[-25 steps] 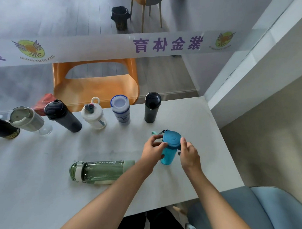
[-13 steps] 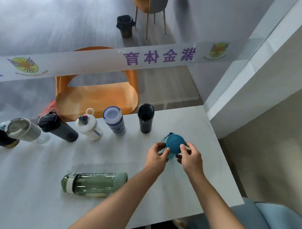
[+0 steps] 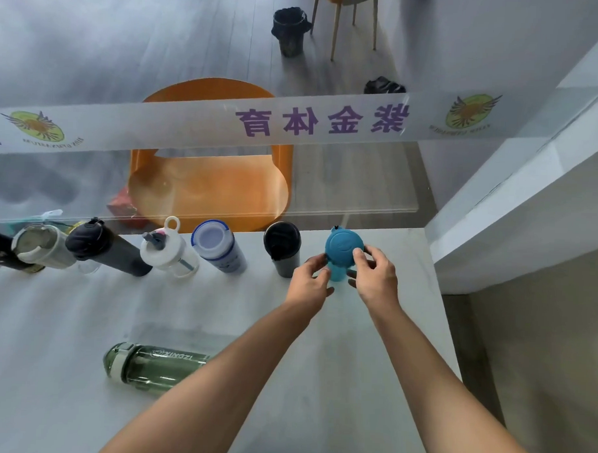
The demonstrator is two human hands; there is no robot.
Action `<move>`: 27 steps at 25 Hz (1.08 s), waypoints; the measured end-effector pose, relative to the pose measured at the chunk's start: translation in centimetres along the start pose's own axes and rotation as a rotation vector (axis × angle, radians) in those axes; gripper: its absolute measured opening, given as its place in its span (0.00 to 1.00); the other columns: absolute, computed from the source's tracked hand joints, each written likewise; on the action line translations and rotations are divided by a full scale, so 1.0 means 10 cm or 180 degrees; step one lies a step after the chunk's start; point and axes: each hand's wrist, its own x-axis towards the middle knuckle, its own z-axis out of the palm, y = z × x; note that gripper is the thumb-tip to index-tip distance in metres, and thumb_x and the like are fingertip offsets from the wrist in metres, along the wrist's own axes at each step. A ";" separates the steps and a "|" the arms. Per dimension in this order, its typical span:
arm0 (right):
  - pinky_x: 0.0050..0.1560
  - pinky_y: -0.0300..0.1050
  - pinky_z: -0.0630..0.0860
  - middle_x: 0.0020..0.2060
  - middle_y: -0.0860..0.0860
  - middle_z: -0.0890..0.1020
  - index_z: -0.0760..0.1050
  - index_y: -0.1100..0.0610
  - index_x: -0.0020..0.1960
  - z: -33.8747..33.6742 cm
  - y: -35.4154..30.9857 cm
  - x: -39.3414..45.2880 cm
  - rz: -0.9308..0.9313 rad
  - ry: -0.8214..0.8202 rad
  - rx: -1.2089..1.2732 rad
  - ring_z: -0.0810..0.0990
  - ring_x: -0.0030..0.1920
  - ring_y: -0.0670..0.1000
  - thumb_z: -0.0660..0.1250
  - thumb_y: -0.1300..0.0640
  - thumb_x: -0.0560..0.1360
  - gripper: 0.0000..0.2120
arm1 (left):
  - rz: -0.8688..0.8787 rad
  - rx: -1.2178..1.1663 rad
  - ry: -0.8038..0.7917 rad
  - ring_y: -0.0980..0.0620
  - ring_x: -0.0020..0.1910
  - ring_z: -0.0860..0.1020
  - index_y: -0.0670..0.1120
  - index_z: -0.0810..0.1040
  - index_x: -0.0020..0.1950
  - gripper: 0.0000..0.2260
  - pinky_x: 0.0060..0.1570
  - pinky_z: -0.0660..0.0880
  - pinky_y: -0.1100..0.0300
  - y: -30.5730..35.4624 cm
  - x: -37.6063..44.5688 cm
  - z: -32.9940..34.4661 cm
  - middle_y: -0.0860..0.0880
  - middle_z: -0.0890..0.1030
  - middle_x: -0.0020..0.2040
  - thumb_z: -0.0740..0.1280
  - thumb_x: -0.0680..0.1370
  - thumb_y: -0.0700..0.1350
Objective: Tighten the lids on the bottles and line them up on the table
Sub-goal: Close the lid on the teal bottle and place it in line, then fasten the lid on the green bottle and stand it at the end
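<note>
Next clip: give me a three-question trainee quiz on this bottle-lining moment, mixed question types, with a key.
1. True or false: the green bottle stands upright in the row.
2. Which bottle do the left hand and right hand hold? A) blue bottle B) black bottle C) white bottle
3. Fill in: the blue bottle sits at the row's ____ end as the person sees it.

Key: 1 false, it lies on its side. 2 A. 3 right.

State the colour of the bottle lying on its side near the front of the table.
Translucent green bottle, seen best in the head view.
</note>
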 end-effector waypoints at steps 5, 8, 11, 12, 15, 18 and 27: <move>0.58 0.59 0.82 0.55 0.53 0.82 0.75 0.52 0.66 -0.01 -0.02 0.09 -0.0024 -0.0070 -0.0034 0.85 0.54 0.58 0.62 0.46 0.81 0.18 | -0.0012 0.0036 0.0024 0.48 0.70 0.72 0.45 0.67 0.76 0.20 0.64 0.76 0.51 0.09 0.02 0.02 0.47 0.71 0.74 0.59 0.83 0.40; 0.59 0.59 0.82 0.59 0.54 0.81 0.74 0.52 0.68 -0.02 -0.02 0.08 -0.0014 -0.0112 -0.0025 0.84 0.55 0.57 0.61 0.45 0.81 0.18 | -0.0007 0.0113 0.0026 0.48 0.71 0.71 0.46 0.66 0.77 0.21 0.65 0.76 0.51 0.12 0.00 0.02 0.48 0.70 0.75 0.59 0.83 0.40; 0.57 0.58 0.82 0.54 0.51 0.81 0.72 0.53 0.66 -0.02 0.01 0.00 0.0195 -0.0012 0.0107 0.85 0.53 0.57 0.59 0.46 0.82 0.17 | -0.0058 0.0254 0.0114 0.46 0.69 0.73 0.46 0.67 0.76 0.20 0.65 0.76 0.50 0.07 -0.08 -0.06 0.47 0.72 0.73 0.59 0.83 0.40; 0.56 0.58 0.82 0.49 0.50 0.81 0.71 0.53 0.63 -0.02 0.04 -0.07 0.0304 0.0096 0.0139 0.85 0.51 0.57 0.59 0.47 0.82 0.14 | -0.0060 0.0290 0.0124 0.47 0.67 0.75 0.46 0.69 0.74 0.19 0.63 0.77 0.51 0.01 -0.15 -0.12 0.47 0.74 0.71 0.59 0.83 0.39; 0.56 0.60 0.82 0.43 0.53 0.82 0.71 0.55 0.56 0.05 0.19 -0.34 0.0479 0.0192 -0.0043 0.84 0.48 0.58 0.61 0.51 0.81 0.09 | 0.0037 0.0522 0.0086 0.48 0.57 0.79 0.47 0.78 0.63 0.14 0.54 0.80 0.57 -0.25 -0.39 -0.45 0.46 0.80 0.61 0.58 0.82 0.38; 0.58 0.59 0.81 0.48 0.56 0.84 0.75 0.54 0.53 0.33 0.23 -0.69 0.0273 -0.0175 -0.0401 0.83 0.50 0.58 0.63 0.52 0.80 0.06 | 0.0047 0.0601 0.0268 0.49 0.47 0.79 0.48 0.80 0.53 0.12 0.48 0.79 0.56 -0.57 -0.63 -0.91 0.43 0.82 0.54 0.59 0.79 0.36; 0.52 0.47 0.77 0.46 0.52 0.84 0.80 0.54 0.52 1.79 0.00 -1.97 -0.0592 -0.1157 -0.1158 0.82 0.49 0.55 0.66 0.54 0.77 0.06 | 0.0230 0.0903 0.1305 0.53 0.45 0.81 0.49 0.82 0.52 0.09 0.47 0.76 0.60 -1.17 -1.28 -2.70 0.49 0.84 0.47 0.64 0.77 0.39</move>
